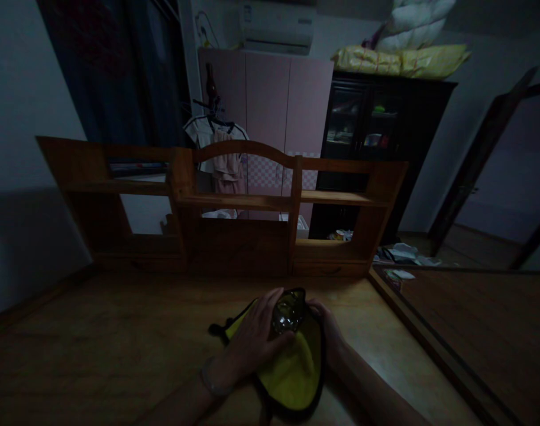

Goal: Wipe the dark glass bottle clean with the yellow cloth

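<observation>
A yellow cloth pouch with black edging lies spread on the wooden tabletop in front of me. At its upper part sits a shiny, rounded, see-through object; its exact kind is hard to make out in the dim light. My left hand curves around the left side of this object, thumb below it and fingers above, with the palm over the cloth. On the pouch's right edge, my right hand grips the black border, its fingertips partly hidden behind the cloth. A dark strap end sticks out at the left.
Behind the tabletop rises a wooden shelf unit with open compartments and small drawers. A raised wooden edge runs along the right side. Farther back stand a pink wardrobe and a dark cabinet.
</observation>
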Tool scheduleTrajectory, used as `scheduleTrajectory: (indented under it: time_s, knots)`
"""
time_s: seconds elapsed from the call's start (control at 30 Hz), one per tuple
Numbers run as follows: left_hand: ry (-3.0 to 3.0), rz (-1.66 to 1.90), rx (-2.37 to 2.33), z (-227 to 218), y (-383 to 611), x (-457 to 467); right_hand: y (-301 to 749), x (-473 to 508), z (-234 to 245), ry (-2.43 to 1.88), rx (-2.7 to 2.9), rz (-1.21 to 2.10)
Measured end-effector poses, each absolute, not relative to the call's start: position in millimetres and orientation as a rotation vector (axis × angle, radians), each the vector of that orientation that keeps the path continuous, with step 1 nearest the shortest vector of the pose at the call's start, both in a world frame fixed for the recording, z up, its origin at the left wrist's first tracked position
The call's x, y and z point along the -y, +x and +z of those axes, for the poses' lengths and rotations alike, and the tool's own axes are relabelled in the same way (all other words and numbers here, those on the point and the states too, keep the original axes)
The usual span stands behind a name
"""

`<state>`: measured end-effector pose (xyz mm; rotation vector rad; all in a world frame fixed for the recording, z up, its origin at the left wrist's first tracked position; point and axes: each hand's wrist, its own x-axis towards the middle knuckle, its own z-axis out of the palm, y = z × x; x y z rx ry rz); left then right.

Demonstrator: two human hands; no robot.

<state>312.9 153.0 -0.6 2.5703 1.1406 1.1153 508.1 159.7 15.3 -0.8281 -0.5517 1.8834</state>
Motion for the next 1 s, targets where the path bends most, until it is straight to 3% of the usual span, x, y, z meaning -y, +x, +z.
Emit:
scheduleTrajectory:
  time_s: [0.57, 1.0]
  knots:
    - [2.456, 1.292, -1.221, -3.1, 312.5, -158.2, 503.6, -157.5, 12.5, -0.739, 0.617, 1.841]
    - [2.723, 1.268, -1.110, 2.7, 313.8, -154.2, 496.0, -157.1, 9.9, -0.579, 0.776, 1.767]
